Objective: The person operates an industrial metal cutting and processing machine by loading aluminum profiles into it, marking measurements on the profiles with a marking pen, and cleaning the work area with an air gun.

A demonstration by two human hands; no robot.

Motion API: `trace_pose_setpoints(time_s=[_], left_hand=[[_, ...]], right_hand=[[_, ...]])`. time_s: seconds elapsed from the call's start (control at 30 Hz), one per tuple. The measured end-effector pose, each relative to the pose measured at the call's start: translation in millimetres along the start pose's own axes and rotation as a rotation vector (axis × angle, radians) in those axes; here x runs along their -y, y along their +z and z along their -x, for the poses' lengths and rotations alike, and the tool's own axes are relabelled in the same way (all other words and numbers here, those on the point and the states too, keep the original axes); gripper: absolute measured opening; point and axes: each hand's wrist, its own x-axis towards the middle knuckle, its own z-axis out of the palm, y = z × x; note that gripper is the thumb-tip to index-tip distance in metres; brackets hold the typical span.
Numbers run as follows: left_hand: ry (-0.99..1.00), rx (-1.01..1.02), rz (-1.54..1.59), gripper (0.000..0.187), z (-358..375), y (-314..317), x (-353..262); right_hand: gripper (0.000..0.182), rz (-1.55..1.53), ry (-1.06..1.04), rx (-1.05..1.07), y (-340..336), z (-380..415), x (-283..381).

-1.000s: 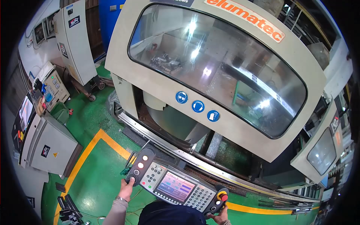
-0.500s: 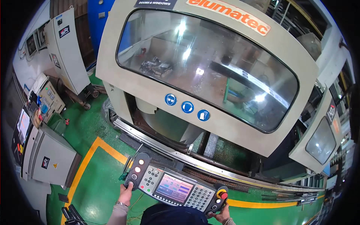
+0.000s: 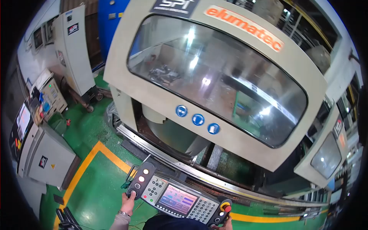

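A control panel (image 3: 178,200) with a lit screen, keypads and a red knob on a yellow base is at the bottom centre. My left hand (image 3: 128,203) is closed round the panel's left end, its thumb on a round button below two lit ones. At the panel's lower right end, below the red knob (image 3: 227,208), my right hand (image 3: 226,224) grips the edge, cut by the frame's bottom. Behind the panel stands a machine with a beige hood (image 3: 245,147) and a wide window (image 3: 218,76).
A metal rail (image 3: 168,163) runs between panel and machine. At the left stand a grey cabinet (image 3: 50,153) and a tall white cabinet (image 3: 74,50). A yellow line (image 3: 82,174) crosses the green floor. Dark profiles (image 3: 69,219) lie at bottom left.
The view has shifted, so the machine sits slightly lower and further right in it. Both hands keep their places on the panel; my right hand is now more cut off by the bottom edge.
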Motion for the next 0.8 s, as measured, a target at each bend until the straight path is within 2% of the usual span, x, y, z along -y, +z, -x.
trace_pose_setpoints(time_s=[0.03, 0.07, 0.1, 0.13, 0.17, 0.27, 0.37, 0.57, 0.8], left_hand=[[0.004, 0.014, 0.028, 0.045, 2, 0, -3], [0.006, 0.029, 0.055, 0.046, 4, 0, -5], [0.027, 0.013, 0.075, 0.046, 4, 1, -3], [0.048, -0.004, 0.094, 0.047, 3, 1, -1], [0.068, -0.020, 0.112, 0.048, 2, 2, 1], [0.115, -0.080, 0.175, 0.046, -2, 6, 10], [0.094, -0.091, 0.235, 0.043, -4, 6, 19], [0.138, -0.096, 0.347, 0.045, -3, 11, 19], [0.117, -0.077, 0.284, 0.048, -3, 7, 18]], right_hand=[[0.088, 0.000, -0.035, 0.066, -2, -3, -4], [0.081, -0.254, 0.099, 0.109, -3, -4, -32], [0.077, -0.505, 0.240, 0.148, -3, -13, -21], [0.080, -0.396, 0.243, 0.181, -8, -8, -9], [0.067, -0.403, 0.264, 0.115, -6, -7, 29], [0.070, -0.142, 0.304, 0.081, -3, -22, 69], [0.073, -0.009, 0.313, 0.097, -1, -34, 88], [0.082, 0.120, 0.312, 0.112, 4, -43, 108], [0.094, 0.201, 0.302, 0.127, 4, -45, 116]])
